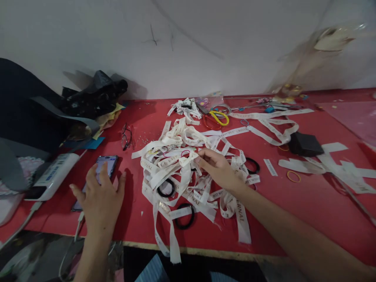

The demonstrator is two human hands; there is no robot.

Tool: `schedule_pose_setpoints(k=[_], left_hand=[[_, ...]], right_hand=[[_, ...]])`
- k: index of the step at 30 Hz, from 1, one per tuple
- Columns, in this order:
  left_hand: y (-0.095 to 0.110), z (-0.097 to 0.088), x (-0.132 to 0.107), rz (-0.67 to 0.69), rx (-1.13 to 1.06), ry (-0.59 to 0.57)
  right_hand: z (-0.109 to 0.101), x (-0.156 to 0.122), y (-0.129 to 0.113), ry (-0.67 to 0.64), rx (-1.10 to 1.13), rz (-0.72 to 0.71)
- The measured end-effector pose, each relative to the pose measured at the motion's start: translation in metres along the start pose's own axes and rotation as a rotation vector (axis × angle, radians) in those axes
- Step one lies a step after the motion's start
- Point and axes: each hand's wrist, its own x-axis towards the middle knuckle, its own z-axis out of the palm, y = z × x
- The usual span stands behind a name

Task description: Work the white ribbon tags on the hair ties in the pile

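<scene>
A tangled heap of white printed ribbon (pixel 176 164) lies in the middle of the red table (pixel 293 203). My right hand (pixel 217 168) rests on the heap and pinches a small folded ribbon bow (pixel 189 156) between thumb and fingers. My left hand (pixel 100 197) hovers with fingers spread over a phone (pixel 107 164) with a lit screen; I cannot tell if it touches the phone. Black hair ties (pixel 184 215) lie among the ribbon.
Glasses (pixel 127 137) lie left of the heap. Yellow-handled scissors (pixel 219 116), coloured rings and longer ribbon strips (pixel 273 125) sit near the wall. A black box (pixel 305 144) and cut ribbon pieces (pixel 331 164) lie right. Dark bags (pixel 94 96) and a white device (pixel 54 174) crowd the left.
</scene>
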Motion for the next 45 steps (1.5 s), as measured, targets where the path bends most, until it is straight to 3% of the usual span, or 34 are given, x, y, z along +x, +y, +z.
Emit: schedule_pose_setpoints(k=[4,9,15,18,21,26,33,42,45], left_hand=[[0.015,0.001,0.006,0.081,-0.037,0.037],[0.042,0.002,0.012,0.258,-0.229,-0.068],[0.105,-0.014,0.040,0.566,-0.542,-0.192],[0.134,-0.008,0.062,0.639,-0.580,-0.211],[0.151,0.011,0.078,0.588,-0.652,-0.275],[0.155,0.038,0.084,0.330,-1.060,-0.379],[0.155,0.033,0.069,-0.004,-1.348,-0.584],[0.158,0.035,0.056,0.053,-1.294,-0.470],[0.159,0.035,0.054,0.017,-1.352,-0.501]], right_hand=[[0.000,0.000,0.001,0.005,-0.004,-0.012],[0.000,0.001,-0.002,-0.002,-0.010,-0.016],[0.000,0.001,-0.002,0.005,-0.009,-0.077],[-0.001,0.000,-0.002,0.030,-0.026,-0.101],[-0.001,0.000,-0.004,0.085,-0.031,-0.097],[0.000,-0.002,-0.006,0.158,-0.058,-0.062],[0.001,-0.002,-0.002,0.151,0.021,-0.073],[-0.003,-0.003,-0.004,0.110,0.157,-0.084],[-0.003,-0.001,-0.006,0.155,0.140,-0.096]])
